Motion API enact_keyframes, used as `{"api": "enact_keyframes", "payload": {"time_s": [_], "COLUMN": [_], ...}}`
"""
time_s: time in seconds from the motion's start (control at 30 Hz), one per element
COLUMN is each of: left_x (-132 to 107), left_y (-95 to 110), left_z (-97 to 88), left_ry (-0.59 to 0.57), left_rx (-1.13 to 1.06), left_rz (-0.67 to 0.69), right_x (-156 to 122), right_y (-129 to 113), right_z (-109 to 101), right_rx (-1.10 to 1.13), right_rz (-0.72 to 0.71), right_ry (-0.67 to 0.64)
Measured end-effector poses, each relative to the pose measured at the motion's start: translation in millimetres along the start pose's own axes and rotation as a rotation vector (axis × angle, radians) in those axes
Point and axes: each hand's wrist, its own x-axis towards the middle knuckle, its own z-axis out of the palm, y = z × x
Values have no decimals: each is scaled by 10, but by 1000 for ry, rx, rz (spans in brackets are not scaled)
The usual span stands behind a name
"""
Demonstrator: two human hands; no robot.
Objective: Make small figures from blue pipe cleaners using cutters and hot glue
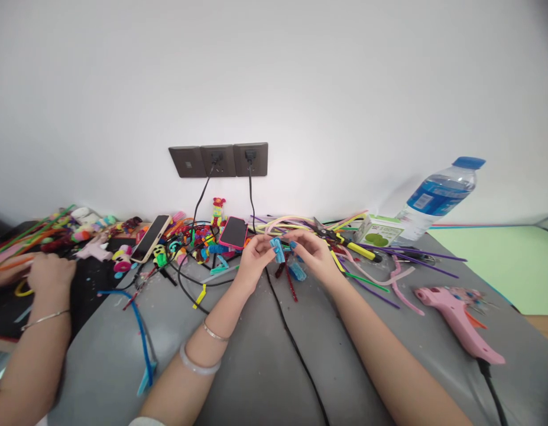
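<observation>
Two hands come close together above the table [260, 378], with one small blue piece [278, 251] between them. The left hand [256, 255] pinches it between thumb and fingertips. The right hand [315, 257] is just beside it, thumb and fingers bent toward the piece; whether they grip part of it, I cannot tell. Blue shows at the right thumb's tip too, but it is too small to say whether that is nail or fuzz.

The step in hand looks like fine fingertip work: shaping or fitting this fuzzy bit in the air. What the next move calls for, I judge, is a steady left pinch while the right fingertips find a clean edge, with light pressure so that the soft pile is not crushed.

Just below the right hand a second blue piece [297, 272] lies near a red stem [292, 289], within easy reach. A cord [297, 349] runs under the hands and could snag a low sleeve or wrist. The pliers [362, 251] lie beyond the right hand among loose stems, and the glue gun [462, 325] rests well apart at the right; neither is being held. Over at the left, a co-worker's hand [51, 275] works above a black mat [88, 296].
</observation>
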Motion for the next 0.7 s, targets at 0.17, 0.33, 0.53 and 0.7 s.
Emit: {"api": "enact_keyframes", "payload": {"time_s": [0.17,0.33,0.53,0.7], "left_x": [-18,-29,-15,-12], "left_y": [8,13,-10,-12], "left_z": [12,13,3,-9], "left_ry": [-84,-103,-82,-61], "left_rx": [37,73,49,41], "left_rz": [9,6,-6,-23], "right_x": [9,14,15,15], "right_y": [-4,31,11,-25], "right_z": [13,23,13,2], "right_rx": [-8,-37,0,51], "right_rz": [0,-10,5,94], "right_ry": [-17,-4,-28,-108]}}
